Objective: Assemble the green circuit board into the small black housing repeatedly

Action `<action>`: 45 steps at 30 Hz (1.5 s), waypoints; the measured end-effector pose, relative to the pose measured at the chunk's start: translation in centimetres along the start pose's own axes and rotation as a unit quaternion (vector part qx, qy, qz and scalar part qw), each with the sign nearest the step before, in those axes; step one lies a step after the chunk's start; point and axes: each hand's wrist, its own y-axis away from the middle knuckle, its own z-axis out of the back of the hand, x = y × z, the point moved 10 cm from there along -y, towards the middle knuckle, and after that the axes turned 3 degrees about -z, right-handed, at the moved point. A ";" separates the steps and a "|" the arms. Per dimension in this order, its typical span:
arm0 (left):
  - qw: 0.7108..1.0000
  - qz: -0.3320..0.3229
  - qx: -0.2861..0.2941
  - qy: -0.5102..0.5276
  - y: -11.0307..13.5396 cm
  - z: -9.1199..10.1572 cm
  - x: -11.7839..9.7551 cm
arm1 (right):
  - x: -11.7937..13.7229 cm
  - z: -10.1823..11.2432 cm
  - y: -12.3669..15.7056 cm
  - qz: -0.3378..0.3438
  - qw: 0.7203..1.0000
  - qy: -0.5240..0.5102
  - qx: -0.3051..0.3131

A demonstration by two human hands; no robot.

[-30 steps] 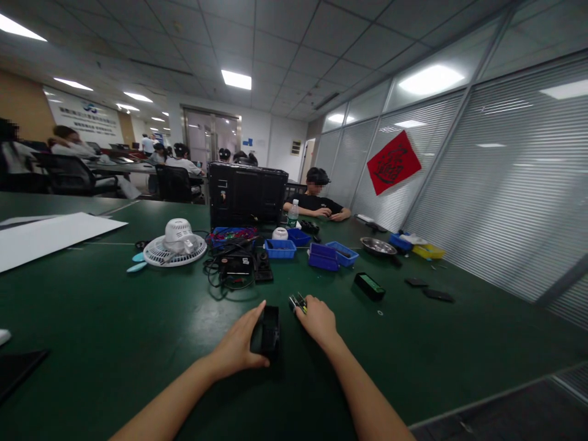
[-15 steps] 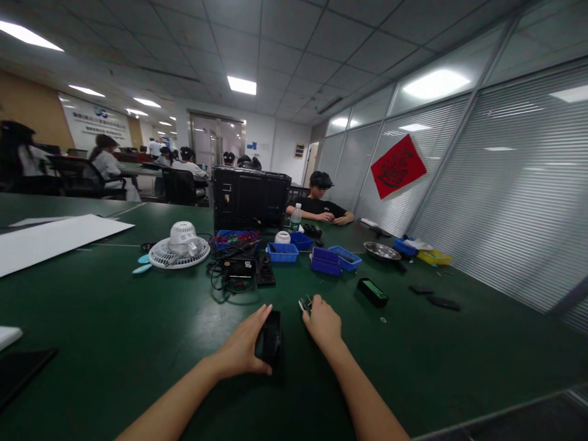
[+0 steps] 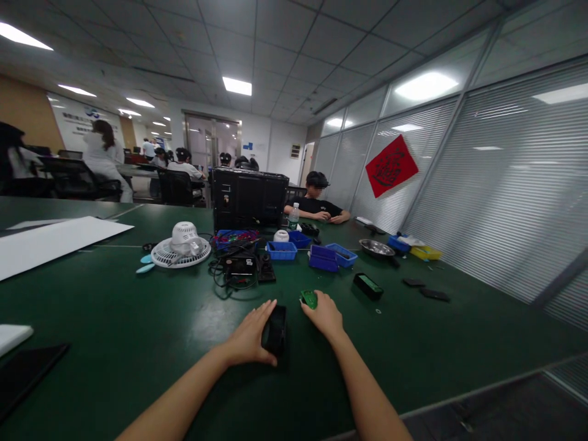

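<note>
One left hand [image 3: 250, 337] is gripping black case [image 3: 279, 329] on green desk [image 3: 436, 343], fingers spread wide around its ends; right hand [image 3: 326, 314] is pinching green circuit board [image 3: 310, 299], fingers narrow, near the case's right side.

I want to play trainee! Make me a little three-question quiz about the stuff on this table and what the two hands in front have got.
1. Fill the gap: the right hand holds a green ____.

2. True or false: in the picture, the yellow tray is farther right than the bottle.

3. Pick one. Which thing is the left hand curled around?
A) a metal bowl
B) a black case
C) a cable

Key:
1. board
2. True
3. B
</note>
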 end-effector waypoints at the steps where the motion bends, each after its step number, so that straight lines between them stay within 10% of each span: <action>1: 1.000 0.003 0.000 0.007 0.0 0.1 0.0 | 0.0 -0.1 0.0 0.000 1.000 -0.002 0.002; 30: 0.994 0.046 -0.096 0.020 0.3 -0.2 0.2 | 6.0 -2.1 2.3 0.122 0.984 -0.128 -0.024; 38: 0.990 0.040 -0.133 0.034 -0.1 -0.3 0.1 | 4.7 2.9 2.5 0.085 0.971 -0.191 -0.113; 45: 0.982 0.034 -0.174 0.068 -0.1 0.0 0.6 | 8.2 2.3 4.4 0.135 0.967 -0.214 -0.031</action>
